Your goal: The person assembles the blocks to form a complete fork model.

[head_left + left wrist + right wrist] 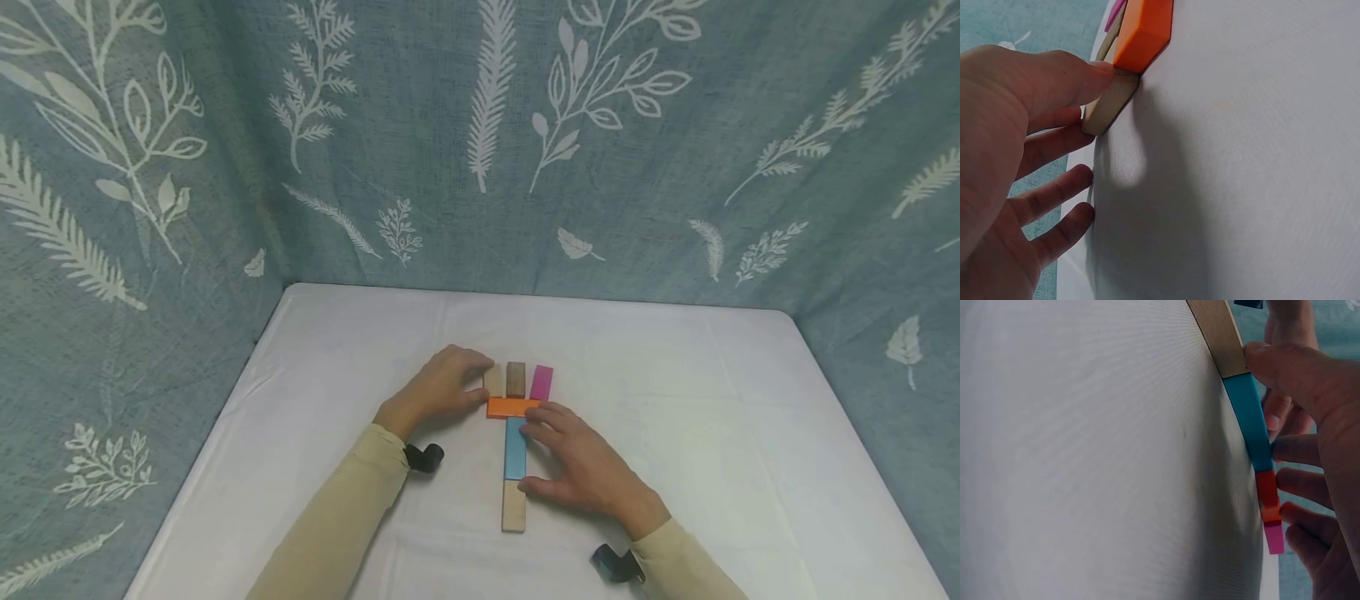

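Observation:
My left hand (442,385) pinches a pale wooden block (492,380) end to end, thumb at its near end and a finger at its far end; the other fingers are spread. Beside that block lie a brown wooden block (516,379) and a pink block (542,382). An orange block (507,407) lies crosswise below these three. Under it, a blue block (515,450) and another pale wooden block (513,507) form a straight line. My right hand (581,462) rests along the line's right side, fingertips at the orange and blue blocks, thumb at the lower pale wooden block (1217,331).
The blocks lie flat on a white cloth-covered table (675,375). A blue-green curtain (435,125) with white leaf patterns hangs behind and on both sides. Dark wrist cameras sit at the left cuff (424,457) and the right cuff (617,563).

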Available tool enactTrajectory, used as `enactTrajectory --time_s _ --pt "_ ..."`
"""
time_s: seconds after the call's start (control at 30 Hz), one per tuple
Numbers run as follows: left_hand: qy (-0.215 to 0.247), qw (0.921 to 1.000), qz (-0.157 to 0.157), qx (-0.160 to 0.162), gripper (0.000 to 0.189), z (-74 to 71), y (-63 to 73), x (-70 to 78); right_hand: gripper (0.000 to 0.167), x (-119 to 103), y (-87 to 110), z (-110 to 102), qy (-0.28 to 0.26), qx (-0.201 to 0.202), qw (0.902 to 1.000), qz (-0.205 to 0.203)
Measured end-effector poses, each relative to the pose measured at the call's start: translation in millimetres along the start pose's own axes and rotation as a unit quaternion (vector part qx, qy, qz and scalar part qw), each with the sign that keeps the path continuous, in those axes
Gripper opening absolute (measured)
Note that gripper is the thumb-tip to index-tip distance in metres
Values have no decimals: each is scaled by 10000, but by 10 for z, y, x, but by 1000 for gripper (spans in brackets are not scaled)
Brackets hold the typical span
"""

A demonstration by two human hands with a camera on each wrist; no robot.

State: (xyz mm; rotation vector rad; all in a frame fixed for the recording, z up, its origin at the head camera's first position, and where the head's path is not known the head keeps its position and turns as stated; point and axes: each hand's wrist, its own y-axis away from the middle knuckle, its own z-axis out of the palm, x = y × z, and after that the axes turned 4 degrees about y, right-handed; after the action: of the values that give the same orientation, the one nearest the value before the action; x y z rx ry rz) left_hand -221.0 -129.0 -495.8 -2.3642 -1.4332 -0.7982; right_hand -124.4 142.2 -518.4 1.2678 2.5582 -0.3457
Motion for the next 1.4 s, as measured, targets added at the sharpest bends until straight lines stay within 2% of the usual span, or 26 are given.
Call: enactTrajectory --time_s 0.3,1.4 --pt "35 9999 -126 -20 52 -10 5 24 70 11 -1 14 -5 27 10000 -28" --pt "61 9998 -151 65 52 17 9 -13 70 21 -1 -4 -16 25 10000 -59"
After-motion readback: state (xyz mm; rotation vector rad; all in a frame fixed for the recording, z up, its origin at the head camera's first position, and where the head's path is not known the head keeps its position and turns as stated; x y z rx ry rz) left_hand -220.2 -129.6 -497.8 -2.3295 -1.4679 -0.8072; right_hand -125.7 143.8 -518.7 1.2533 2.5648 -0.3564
